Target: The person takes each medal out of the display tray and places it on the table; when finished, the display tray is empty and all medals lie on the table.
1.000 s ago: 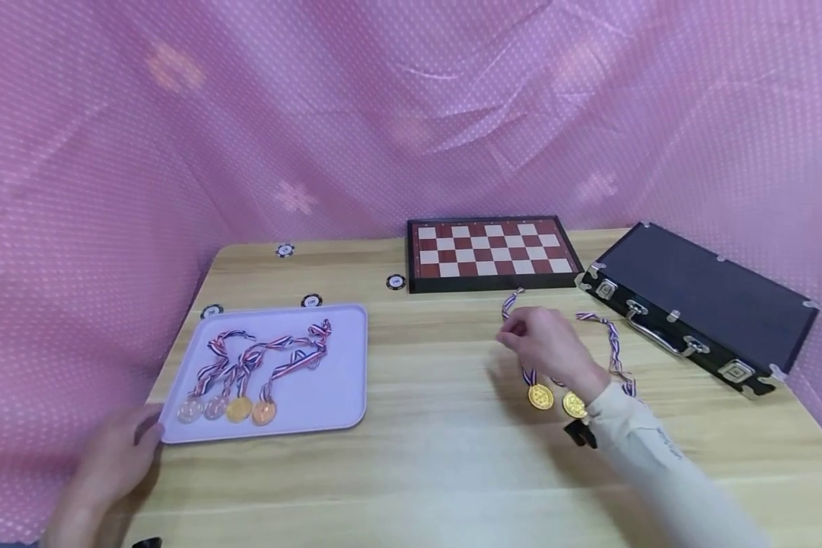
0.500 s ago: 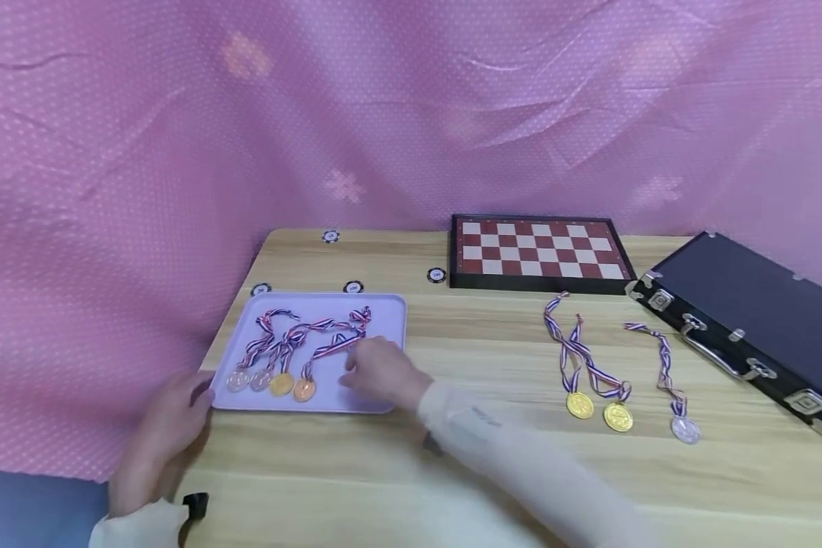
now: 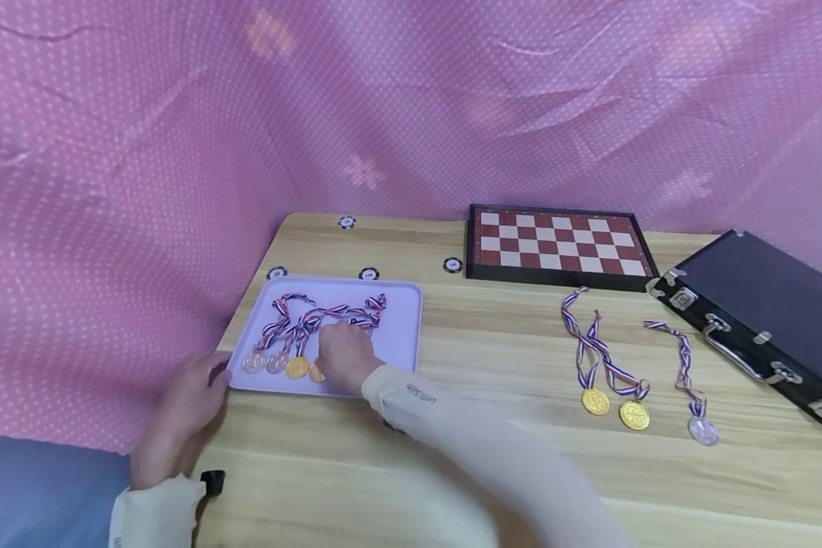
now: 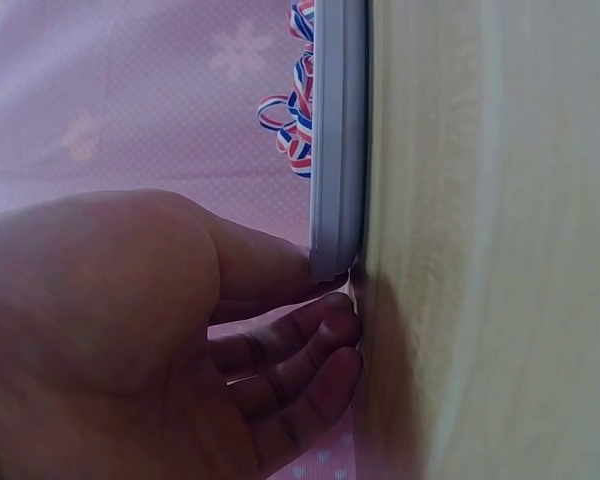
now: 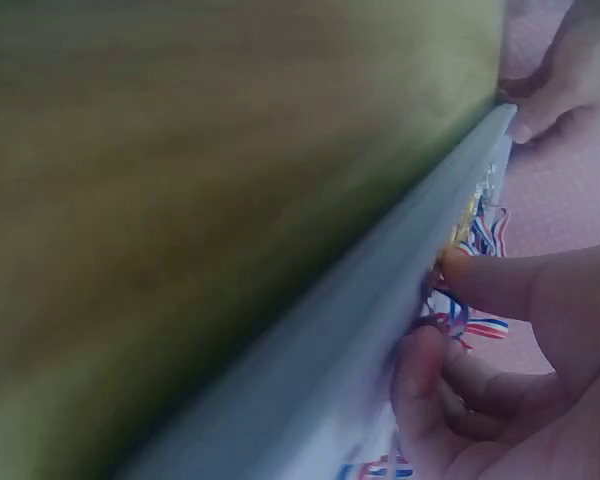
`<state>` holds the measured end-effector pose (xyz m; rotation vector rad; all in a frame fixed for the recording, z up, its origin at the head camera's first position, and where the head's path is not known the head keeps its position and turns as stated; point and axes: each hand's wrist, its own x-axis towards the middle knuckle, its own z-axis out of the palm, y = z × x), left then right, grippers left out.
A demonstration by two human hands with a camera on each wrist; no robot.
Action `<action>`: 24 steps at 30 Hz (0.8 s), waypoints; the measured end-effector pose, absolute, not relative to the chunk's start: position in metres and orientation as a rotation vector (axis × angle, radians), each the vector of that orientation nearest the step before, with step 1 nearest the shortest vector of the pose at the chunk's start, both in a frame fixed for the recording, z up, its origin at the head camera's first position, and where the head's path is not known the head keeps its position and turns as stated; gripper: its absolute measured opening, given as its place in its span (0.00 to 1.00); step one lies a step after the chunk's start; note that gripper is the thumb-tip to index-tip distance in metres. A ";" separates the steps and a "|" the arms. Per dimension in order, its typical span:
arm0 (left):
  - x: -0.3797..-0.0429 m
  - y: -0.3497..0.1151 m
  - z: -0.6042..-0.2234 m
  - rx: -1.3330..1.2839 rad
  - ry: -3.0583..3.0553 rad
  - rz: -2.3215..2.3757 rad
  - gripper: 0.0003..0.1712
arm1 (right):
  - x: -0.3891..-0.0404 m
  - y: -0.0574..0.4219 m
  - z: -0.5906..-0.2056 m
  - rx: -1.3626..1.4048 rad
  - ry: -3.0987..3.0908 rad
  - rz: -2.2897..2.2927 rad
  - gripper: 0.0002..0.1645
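Observation:
A white-lilac tray (image 3: pixel 406 323) lies at the left of the table with medals on striped ribbons. Two silver medals (image 3: pixel 276 362), a gold medal (image 3: pixel 297 367) and a partly hidden bronze medal (image 3: pixel 316 373) line up near its front edge. My left hand (image 3: pixel 188 392) holds the tray's front left corner, thumb against the rim (image 4: pixel 338 150) and fingers curled low by the table. Inside the tray, my right hand (image 3: pixel 345 354) pinches the bronze medal where its ribbon (image 5: pixel 460 312) joins, between thumb and curled index finger. The hand covers part of that ribbon.
Two gold medals (image 3: pixel 595 401) with crossed ribbons and a silver medal (image 3: pixel 703 431) lie on the right. Behind them are a chessboard (image 3: pixel 555 243) and a black case (image 3: pixel 774 304). Several poker chips (image 3: pixel 453 265) lie around the tray's far side. A pink curtain (image 3: pixel 383 114) hangs behind.
My right hand has left the medals on the right, crossed to the tray and reached the bronze medal. My left hand stays at the tray corner. The head view has turned left.

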<state>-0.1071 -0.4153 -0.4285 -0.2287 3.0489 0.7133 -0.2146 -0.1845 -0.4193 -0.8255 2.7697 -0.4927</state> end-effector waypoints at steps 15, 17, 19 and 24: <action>-0.114 -0.410 -0.432 -0.213 3.042 0.738 0.22 | -0.233 -0.155 -0.425 -0.822 2.625 -0.930 0.16; -0.113 -0.410 -0.433 -0.232 3.031 0.732 0.22 | -0.236 -0.145 -0.422 -0.818 2.569 -1.027 0.12; -0.112 -0.411 -0.433 -0.242 3.027 0.732 0.23 | -0.238 -0.133 -0.417 -0.795 2.502 -1.116 0.08; -0.109 -0.415 -0.434 -0.261 3.019 0.735 0.23 | -0.250 -0.088 -0.395 -0.635 2.347 -1.265 0.04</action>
